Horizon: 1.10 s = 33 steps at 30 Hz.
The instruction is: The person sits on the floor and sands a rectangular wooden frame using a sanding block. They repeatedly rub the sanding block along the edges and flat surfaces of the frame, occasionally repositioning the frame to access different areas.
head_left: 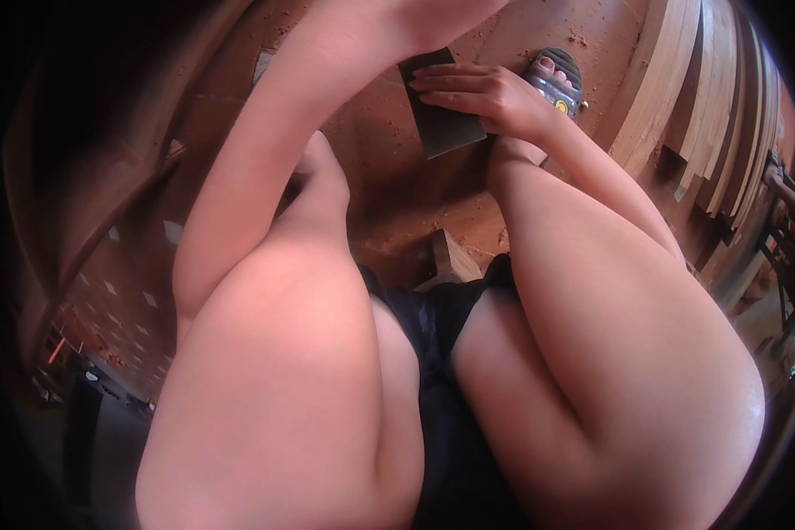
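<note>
A thin, dark grey rectangular plate (450, 132) is at the upper middle, between my lower legs and tilted slightly. My right hand (477, 93) grips it from its right side, with the fingers laid straight across its upper face. The thumb is hidden. My left arm passes over my left leg toward the top edge. Only the wrist and the start of my left hand (450, 19) show, just above the plate; its fingers lie beyond the frame. I cannot make out what the plate's far end touches.
Reddish wood shavings are scattered over the brown tiled floor (389, 208). Long curved wooden pieces (707, 106) are stacked at the right. A low wooden block (455, 258) stands between my thighs. My right foot wears a dark sandal (558, 88). Dark wooden parts (106, 212) line the left.
</note>
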Each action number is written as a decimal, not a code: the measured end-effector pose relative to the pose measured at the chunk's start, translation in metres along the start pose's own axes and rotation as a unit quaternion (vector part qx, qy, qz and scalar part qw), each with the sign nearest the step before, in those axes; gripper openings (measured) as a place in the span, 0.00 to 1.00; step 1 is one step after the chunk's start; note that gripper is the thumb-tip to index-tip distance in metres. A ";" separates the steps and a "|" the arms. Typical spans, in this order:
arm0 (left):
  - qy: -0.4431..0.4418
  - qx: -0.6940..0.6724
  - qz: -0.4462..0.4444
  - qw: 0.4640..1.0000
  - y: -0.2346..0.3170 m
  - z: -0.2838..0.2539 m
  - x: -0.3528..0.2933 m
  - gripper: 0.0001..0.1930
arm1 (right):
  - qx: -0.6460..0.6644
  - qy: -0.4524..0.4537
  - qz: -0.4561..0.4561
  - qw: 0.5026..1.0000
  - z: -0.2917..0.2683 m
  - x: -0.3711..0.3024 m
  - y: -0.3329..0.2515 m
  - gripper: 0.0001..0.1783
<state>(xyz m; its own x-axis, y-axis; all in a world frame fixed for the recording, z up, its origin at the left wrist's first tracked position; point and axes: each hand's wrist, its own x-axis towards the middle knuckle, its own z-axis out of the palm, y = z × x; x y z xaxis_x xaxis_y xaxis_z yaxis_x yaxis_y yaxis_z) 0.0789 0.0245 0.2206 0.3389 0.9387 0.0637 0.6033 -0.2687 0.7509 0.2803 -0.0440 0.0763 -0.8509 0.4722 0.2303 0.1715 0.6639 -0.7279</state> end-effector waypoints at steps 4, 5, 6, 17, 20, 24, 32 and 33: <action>-0.017 -0.012 0.000 1.000 0.003 -0.002 0.001 0.22 | -0.041 0.031 -0.018 0.999 0.000 0.019 0.003 0.37; -0.013 -0.023 0.007 1.000 0.003 -0.001 0.001 0.22 | -0.053 0.031 -0.022 0.998 0.001 0.023 0.005 0.37; -0.008 -0.033 0.012 0.999 0.002 0.001 -0.001 0.21 | -0.044 0.034 -0.023 0.998 0.004 0.026 0.006 0.37; -0.019 -0.032 -0.003 0.999 0.000 0.001 -0.001 0.22 | -0.023 -0.009 -0.018 1.000 -0.003 0.022 0.008 0.35; 0.001 0.005 0.038 0.999 -0.007 0.003 -0.003 0.21 | -0.010 0.000 -0.051 0.999 -0.013 0.021 0.008 0.35; -0.004 -0.006 0.026 1.000 0.002 -0.001 -0.005 0.20 | -0.045 0.011 -0.053 0.997 -0.010 0.029 0.009 0.35; 0.011 -0.016 0.029 0.999 0.015 -0.007 -0.013 0.21 | -0.010 0.069 0.024 0.997 0.021 0.023 -0.004 0.38; 0.008 -0.012 0.017 1.000 0.011 -0.005 -0.008 0.21 | -0.006 0.067 0.043 0.997 0.019 0.023 -0.007 0.38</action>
<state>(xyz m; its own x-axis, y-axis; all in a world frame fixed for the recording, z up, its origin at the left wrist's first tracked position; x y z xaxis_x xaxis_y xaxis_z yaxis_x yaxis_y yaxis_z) 0.0792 0.0154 0.2321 0.3466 0.9326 0.1005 0.5736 -0.2954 0.7640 0.2504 -0.0492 0.0743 -0.7587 0.6003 0.2531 0.2466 0.6243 -0.7413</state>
